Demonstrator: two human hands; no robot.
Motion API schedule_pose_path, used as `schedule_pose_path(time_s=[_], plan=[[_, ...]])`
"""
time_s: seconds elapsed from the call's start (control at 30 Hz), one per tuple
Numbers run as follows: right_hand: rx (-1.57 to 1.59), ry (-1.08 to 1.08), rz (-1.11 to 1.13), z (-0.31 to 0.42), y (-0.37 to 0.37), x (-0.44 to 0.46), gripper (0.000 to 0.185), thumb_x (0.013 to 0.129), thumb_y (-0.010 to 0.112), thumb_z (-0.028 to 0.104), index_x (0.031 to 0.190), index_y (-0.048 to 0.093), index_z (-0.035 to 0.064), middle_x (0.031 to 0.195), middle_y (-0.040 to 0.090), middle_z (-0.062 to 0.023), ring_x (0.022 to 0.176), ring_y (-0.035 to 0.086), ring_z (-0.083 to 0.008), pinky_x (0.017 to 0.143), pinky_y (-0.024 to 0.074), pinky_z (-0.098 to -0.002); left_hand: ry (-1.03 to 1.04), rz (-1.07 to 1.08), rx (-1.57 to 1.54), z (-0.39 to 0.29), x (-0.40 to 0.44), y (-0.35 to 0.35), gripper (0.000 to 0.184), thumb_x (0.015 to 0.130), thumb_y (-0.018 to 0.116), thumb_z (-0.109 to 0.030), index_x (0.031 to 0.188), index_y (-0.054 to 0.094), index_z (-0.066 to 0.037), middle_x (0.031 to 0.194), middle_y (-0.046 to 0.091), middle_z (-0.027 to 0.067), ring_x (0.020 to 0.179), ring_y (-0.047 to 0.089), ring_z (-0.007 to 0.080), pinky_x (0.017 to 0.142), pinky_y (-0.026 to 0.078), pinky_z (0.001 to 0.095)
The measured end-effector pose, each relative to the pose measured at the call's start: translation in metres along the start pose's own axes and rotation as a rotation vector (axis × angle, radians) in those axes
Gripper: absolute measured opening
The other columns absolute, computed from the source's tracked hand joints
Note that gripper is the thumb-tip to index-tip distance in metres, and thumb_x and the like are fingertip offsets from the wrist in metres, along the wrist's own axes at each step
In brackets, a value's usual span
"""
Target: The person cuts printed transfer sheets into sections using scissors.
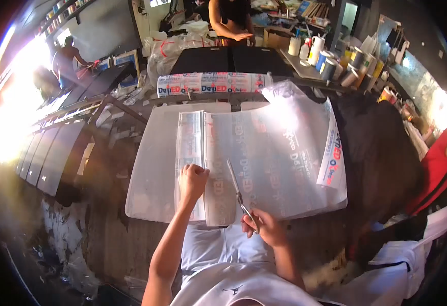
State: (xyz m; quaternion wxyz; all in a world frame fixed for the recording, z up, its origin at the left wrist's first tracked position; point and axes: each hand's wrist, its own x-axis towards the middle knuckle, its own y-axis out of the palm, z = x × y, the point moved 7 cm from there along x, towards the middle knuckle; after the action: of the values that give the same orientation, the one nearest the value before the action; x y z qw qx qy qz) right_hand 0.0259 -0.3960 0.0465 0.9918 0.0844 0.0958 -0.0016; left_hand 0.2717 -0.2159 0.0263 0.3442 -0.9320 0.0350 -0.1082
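At the left, the bare side of a pale board (149, 168) shows. Next to it, a folded strip of printed film (191, 140) lies flat on that board, its long axis running away from the person. The left hand (194, 179) rests on this strip with its fingers curled in; whether they pinch the film, I cannot tell.

Right of the fold, the translucent printed sheet (246, 143) spreads over the rest of the board. It should be light, limp and slippery, easily creased; the folded edge, having several layers, looks the firmest place to hold.

Over the sheet's near part, the metal scissors (239, 197) point away from the person and lean left, their 2 blades seemingly together. They should be rigid and fairly light, best taken by the handle loops. The right hand (267, 227) has its fingers closed around those loops, at the board's near edge.

Farthest right, a turned-over flap (329, 160) of film, lettered "DepED OK", slants along the board's side; its free corner looks easy to lift.
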Motion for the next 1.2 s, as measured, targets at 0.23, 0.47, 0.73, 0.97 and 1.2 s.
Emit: schedule_pose_path(time_s=[0.23,0.47,0.73,0.97,1.2], plan=[[0.029,-0.038,-0.045,0.006,0.0,-0.001,0.031,0.107,0.065,0.034,0.096,0.064,0.0051,0.081,0.066,-0.0037,0.066,0.061,-0.0092,0.063,0.0511,-0.0257,0.034,-0.085,-0.251,0.002,-0.003,-0.03,0.022,0.094,0.074,-0.021,0.097,0.067,0.0,0.09,0.074,0.0193,0.082,0.072,0.0351,0.075,0.055,0.0434],[0.003,-0.028,-0.008,0.018,0.015,0.001,0.028,0.107,0.065,0.03,0.1,0.064,0.0024,0.082,0.066,-0.0051,0.067,0.061,-0.0094,0.062,0.0515,-0.025,-0.105,-0.19,-0.406,0.044,0.002,-0.042,0.018,0.097,0.065,-0.014,0.1,0.057,0.002,0.081,0.066,0.0142,0.073,0.064,0.0208,0.072,0.053,0.0362],[-0.004,-0.002,0.045,0.022,0.025,-0.004,0.025,0.107,0.065,0.026,0.102,0.064,0.0018,0.082,0.065,-0.0054,0.068,0.061,-0.0096,0.062,0.0515,-0.0251,-0.064,-0.055,-0.145,0.028,0.003,-0.056,0.021,0.094,0.072,-0.02,0.097,0.066,0.001,0.088,0.074,0.0149,0.079,0.072,0.0306,0.077,0.056,0.0396],[0.072,0.005,-0.002,-0.003,0.045,-0.021,0.027,0.107,0.064,0.028,0.102,0.063,0.0017,0.083,0.066,-0.0058,0.069,0.062,-0.0099,0.062,0.052,-0.0257,0.232,-0.163,0.291,-0.009,-0.025,-0.08,0.037,0.092,0.073,-0.016,0.125,0.064,-0.005,0.144,0.056,0.0167,0.131,0.054,0.0344,0.107,0.047,0.0457],[0.126,0.193,-0.008,-0.026,0.087,-0.08,0.027,0.108,0.062,0.028,0.106,0.06,0.0008,0.087,0.066,-0.0073,0.074,0.064,-0.0127,0.067,0.0539,-0.0266,0.612,0.147,0.262,-0.017,-0.059,-0.056,0.051,0.1,0.065,-0.023,0.147,0.056,-0.004,0.16,0.046,0.0173,0.153,0.036,0.0367,0.126,0.029,0.0499]])
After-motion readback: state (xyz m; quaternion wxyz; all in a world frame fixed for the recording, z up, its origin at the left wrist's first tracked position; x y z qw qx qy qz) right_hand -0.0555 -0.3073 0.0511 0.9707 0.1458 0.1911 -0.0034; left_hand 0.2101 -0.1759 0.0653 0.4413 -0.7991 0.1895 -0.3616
